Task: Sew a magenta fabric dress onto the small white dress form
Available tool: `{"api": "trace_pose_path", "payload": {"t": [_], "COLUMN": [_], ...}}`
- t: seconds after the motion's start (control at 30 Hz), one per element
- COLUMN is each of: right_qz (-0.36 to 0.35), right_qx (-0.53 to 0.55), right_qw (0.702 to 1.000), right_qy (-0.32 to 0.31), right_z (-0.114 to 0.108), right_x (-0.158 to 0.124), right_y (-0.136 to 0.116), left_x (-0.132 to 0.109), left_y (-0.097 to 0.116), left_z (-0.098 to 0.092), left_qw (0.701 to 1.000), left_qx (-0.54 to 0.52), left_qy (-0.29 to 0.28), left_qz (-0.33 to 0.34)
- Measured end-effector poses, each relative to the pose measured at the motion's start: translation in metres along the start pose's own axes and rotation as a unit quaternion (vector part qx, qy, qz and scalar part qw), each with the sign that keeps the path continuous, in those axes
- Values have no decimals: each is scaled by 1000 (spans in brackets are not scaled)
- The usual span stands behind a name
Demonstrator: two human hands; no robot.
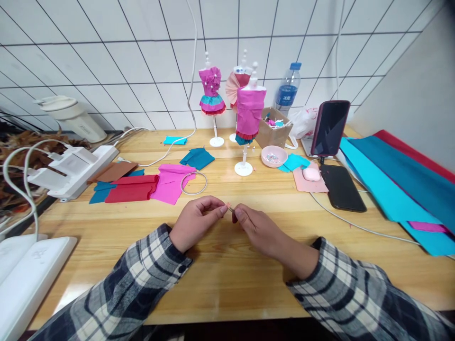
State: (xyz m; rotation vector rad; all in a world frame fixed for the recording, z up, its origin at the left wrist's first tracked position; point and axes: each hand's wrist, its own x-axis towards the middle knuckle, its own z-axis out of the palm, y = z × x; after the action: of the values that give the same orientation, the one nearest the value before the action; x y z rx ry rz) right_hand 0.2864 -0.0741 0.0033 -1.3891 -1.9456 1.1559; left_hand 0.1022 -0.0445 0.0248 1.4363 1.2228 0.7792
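Above the middle of the wooden table, my left hand (202,219) pinches a tiny pinkish piece (228,205) between thumb and fingers. My right hand (259,228) is closed on a thin dark stick-like item (231,209), whose tip meets the pink piece. What exactly either item is, I cannot make out. Beyond my hands stands a small dress form (250,113) wrapped in magenta paper, with a red and teal hem. A thin ring (194,183) lies just past my left hand, beside a magenta sheet (172,183).
Two more dress forms, one in a magenta top (210,83), stand behind. Further right are a pink bowl (274,156), a cardboard box (272,135), a bottle (287,90), phones (344,188) and coloured sheets (398,177). A power strip (80,177) and red paper (132,189) lie left.
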Motion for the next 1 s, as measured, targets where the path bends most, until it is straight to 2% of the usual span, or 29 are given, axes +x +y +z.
{"api": "trace_pose_path", "payload": {"t": [0.3, 0.47, 0.77, 1.0], "right_qz": [1, -4, 3, -7], "right_qx": [2, 5, -2, -1], "right_qw": [1000, 1000, 1000, 1000], "right_qy": [10, 9, 14, 14], "right_z": [3, 2, 3, 1], "right_x": [0, 0, 0, 1], "right_y": [1, 2, 3, 3], "left_x": [0, -1, -1, -1], "left_y": [-2, -4, -1, -2], "left_z": [4, 5, 7, 6], "left_qw": [1000, 996, 999, 999], "left_qx": [-28, -79, -46, -37], "left_qy": [-7, 19, -4, 1], "left_qz": [0, -20, -7, -5]}}
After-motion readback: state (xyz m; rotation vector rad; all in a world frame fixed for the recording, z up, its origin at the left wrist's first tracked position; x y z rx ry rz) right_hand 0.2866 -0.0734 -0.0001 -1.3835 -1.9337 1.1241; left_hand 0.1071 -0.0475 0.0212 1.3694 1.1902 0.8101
